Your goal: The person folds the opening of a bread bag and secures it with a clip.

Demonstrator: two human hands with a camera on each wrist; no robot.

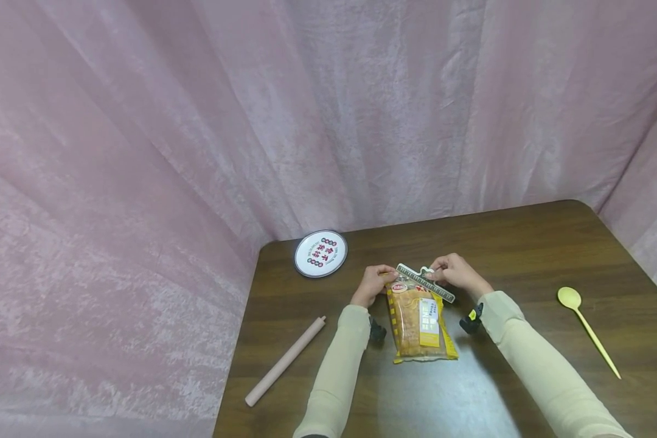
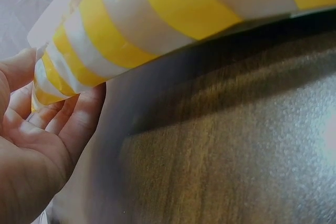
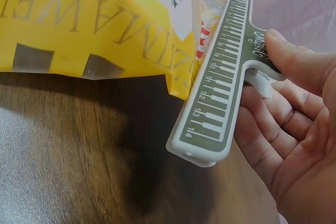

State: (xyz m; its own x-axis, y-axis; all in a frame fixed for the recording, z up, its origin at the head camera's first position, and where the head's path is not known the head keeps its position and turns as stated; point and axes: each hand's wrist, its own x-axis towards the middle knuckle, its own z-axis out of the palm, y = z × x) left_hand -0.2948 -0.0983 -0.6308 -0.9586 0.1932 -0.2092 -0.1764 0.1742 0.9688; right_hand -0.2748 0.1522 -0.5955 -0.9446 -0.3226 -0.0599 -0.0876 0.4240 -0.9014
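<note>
A clear and yellow bag of bread lies on the table, its top end lifted toward the hands. Across that top end, at a slant, is a long green-and-white bag clip printed with piano keys and numbers. My right hand pinches the clip's handle between thumb and fingers. With thumb and fingers, my left hand grips the bag's top left corner, where yellow stripes run along the edge. Whether the clip's bars press fully on the bag cannot be made out.
On the brown wooden table, a white plate with red and dark print stands at the back left. A pale pink rolling pin lies at the left, a yellow spoon at the right. Pink curtains hang behind.
</note>
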